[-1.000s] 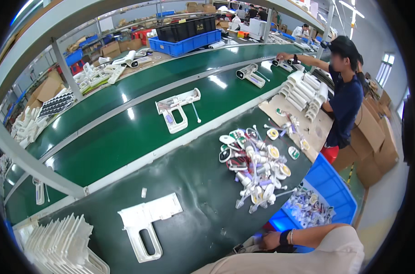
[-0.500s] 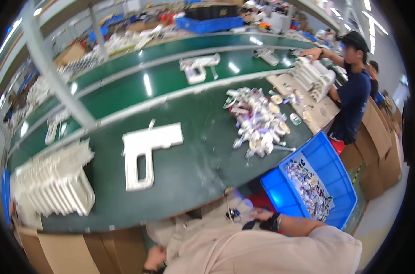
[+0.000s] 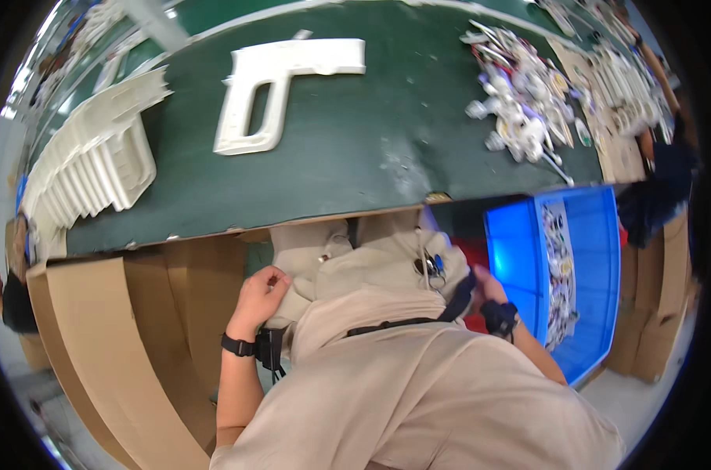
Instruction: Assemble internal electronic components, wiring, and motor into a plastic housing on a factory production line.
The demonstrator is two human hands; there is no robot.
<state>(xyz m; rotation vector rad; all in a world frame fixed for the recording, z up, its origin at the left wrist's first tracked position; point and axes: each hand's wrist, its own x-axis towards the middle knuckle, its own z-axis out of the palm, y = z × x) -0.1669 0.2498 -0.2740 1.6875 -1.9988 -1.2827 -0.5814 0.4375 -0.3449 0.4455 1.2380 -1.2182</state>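
Observation:
My left hand (image 3: pixel 263 296) rests beside my left thigh, its fingers curled in with nothing showing in them. My right hand (image 3: pixel 489 290) is down at my right hip, close to a dark blue strap (image 3: pixel 460 296); its fingers are partly hidden. A bunch of keys (image 3: pixel 430 265) hangs at the front of my trousers. On the green table ahead lies a white plastic pistol-shaped housing (image 3: pixel 250 117) with a looped handle. To its left stands a row of similar white housings (image 3: pixel 97 160). A heap of small white and purple parts (image 3: pixel 528 102) lies at the right.
A blue bin (image 3: pixel 598 258) holding small parts stands at my right, against the table edge. An open cardboard box (image 3: pixel 97 313) is at my left. Beyond the heap, a co-worker (image 3: pixel 669 172) stands near more stacked housings (image 3: pixel 618 86). Another person's arm (image 3: pixel 17 290) shows far left.
My view has tilted down, so the table sits higher in the picture and my lap and forearms show more. Both hands stay low by my thighs; the parts on the table have not moved.

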